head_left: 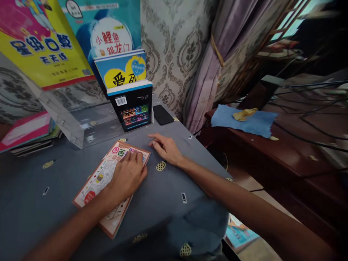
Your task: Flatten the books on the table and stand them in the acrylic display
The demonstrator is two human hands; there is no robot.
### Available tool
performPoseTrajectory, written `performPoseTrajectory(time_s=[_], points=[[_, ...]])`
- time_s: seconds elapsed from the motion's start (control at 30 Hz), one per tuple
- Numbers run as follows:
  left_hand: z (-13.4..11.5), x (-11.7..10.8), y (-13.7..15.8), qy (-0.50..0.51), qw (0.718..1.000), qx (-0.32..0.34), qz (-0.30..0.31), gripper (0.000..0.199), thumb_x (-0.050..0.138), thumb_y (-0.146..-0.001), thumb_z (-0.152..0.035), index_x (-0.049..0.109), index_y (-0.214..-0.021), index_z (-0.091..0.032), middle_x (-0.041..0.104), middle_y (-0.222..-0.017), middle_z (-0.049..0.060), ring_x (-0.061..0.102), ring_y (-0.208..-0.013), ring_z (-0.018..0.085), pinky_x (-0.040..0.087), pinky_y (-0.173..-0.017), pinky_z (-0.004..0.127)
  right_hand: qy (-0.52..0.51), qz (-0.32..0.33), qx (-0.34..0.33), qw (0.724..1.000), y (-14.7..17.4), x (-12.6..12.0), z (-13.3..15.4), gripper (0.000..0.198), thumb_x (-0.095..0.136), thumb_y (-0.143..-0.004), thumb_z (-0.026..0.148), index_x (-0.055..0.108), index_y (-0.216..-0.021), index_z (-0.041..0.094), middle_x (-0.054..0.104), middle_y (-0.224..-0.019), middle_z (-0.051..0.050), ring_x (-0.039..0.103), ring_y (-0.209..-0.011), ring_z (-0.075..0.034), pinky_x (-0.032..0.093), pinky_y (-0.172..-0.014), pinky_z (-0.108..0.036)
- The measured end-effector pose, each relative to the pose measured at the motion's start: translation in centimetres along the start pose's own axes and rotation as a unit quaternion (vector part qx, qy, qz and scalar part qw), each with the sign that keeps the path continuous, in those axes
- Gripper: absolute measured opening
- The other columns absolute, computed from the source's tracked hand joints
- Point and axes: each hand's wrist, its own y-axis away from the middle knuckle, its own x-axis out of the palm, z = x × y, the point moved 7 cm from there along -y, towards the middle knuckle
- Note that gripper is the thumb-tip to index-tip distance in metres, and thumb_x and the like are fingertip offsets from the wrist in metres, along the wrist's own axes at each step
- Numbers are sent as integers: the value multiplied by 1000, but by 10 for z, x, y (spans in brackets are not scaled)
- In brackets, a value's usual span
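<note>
A brown-bordered book point(94, 181) with line drawings on its cover lies slanted on the grey cloth. My left hand point(130, 170) rests palm down on its upper part, fingers lying over the cover and hiding some of the title. To the right of the book, my right hand point(166, 148) rests on the cloth with nothing in it, index finger stretched out and the other fingers loosely bent. Beyond the hands, a black-backed book point(134, 108) stands upright at the front of a row in a clear plastic stand point(74, 130).
Behind it stand a blue-and-yellow book point(123, 72), a teal book point(114, 18) and a yellow book point(54, 69). A phone point(163, 115) lies beside the stand. Flat books point(29, 132) are stacked at left. Across a gap, a blue cloth point(228, 117) lies on dark red furniture among cables.
</note>
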Motion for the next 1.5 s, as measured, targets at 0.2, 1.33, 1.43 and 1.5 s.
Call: performPoseTrajectory(time_s=[0.2, 1.33, 1.43, 1.5], points=[[1, -3, -3, 5, 999, -28, 28, 25, 43, -98, -23, 64, -107, -12, 74, -105, 16, 72, -99, 31, 59, -79, 42, -105, 5, -10, 994, -5, -4, -7, 36, 42, -96, 21, 59, -127, 19, 78, -93, -3, 68, -80, -17, 50, -79, -32], [60, 29, 132, 82, 990, 110, 36, 94, 77, -81, -44, 25, -158, -36, 27, -166, 8, 28, -152, 32, 36, -118, 55, 329, 136, -203, 912, 6, 41, 31, 33, 45, -102, 24, 60, -129, 14, 74, -113, -16, 59, -115, -30, 38, -96, -43], [45, 28, 124, 84, 990, 108, 15, 77, 67, -90, -41, 30, -157, -34, 32, -164, 8, 29, -152, 30, 32, -120, 56, 319, 155, -176, 918, -19, 53, 24, 35, 41, -104, 29, 60, -130, 14, 71, -121, -17, 58, -120, -31, 38, -99, -45], [37, 27, 116, 81, 991, 102, 4, 64, 61, -95, -42, 38, -154, -32, 37, -161, 8, 33, -150, 29, 33, -120, 55, 297, 162, -171, 925, -32, 61, 19, 39, 37, -106, 33, 57, -135, 16, 69, -127, -16, 57, -122, -31, 38, -99, -46]])
